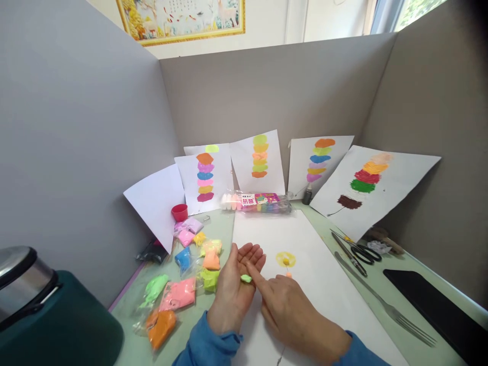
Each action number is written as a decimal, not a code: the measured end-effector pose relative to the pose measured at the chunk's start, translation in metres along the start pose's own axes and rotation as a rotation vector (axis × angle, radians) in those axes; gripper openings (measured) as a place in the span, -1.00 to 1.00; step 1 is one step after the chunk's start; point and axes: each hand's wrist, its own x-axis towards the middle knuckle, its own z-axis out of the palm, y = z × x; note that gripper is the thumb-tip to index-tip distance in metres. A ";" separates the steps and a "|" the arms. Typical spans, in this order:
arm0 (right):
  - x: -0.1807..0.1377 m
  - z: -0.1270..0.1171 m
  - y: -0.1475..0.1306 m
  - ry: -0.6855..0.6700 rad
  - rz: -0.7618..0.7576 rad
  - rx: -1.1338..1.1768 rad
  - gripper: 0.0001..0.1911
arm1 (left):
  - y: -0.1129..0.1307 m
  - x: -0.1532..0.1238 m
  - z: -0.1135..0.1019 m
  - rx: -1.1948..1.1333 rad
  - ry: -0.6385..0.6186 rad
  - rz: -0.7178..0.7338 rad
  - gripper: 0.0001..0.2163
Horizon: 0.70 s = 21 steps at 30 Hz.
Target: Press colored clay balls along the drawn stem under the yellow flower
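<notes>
My left hand (pixel 238 284) is turned palm up, slightly cupped, with a small piece of light green modelling clay (pixel 246 278) resting on it. My right hand (pixel 284 305) reaches across, its index finger stretched out and touching the left hand just beside the clay; the other fingers are loosely curled and partly hidden. Under both hands lies a white sheet of paper (pixel 324 284) with a yellow ring (pixel 285 259) and a yellow lump at its middle. A bit of orange below the ring shows just above my right hand.
Bagged coloured clay, including an orange packet (pixel 160 328), lies to the left, near a dark green flask (pixel 68 320). Scissors (pixel 364 251), a fork (pixel 396 315) and a black flat object (pixel 430 305) lie right. Behind are a clay pack (pixel 259 202) and painted sheets (pixel 257 162).
</notes>
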 end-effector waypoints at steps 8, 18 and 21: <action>0.000 -0.005 -0.008 -0.058 -0.098 0.078 -0.12 | 0.002 -0.006 0.003 0.000 0.048 0.012 -0.89; 0.004 -0.015 -0.013 -0.086 -0.060 0.031 -0.19 | 0.017 -0.010 0.007 -0.032 -0.023 0.057 -0.76; 0.004 -0.015 -0.014 -0.050 -0.091 0.058 -0.22 | 0.018 -0.015 0.007 -0.002 -0.069 -0.050 -0.75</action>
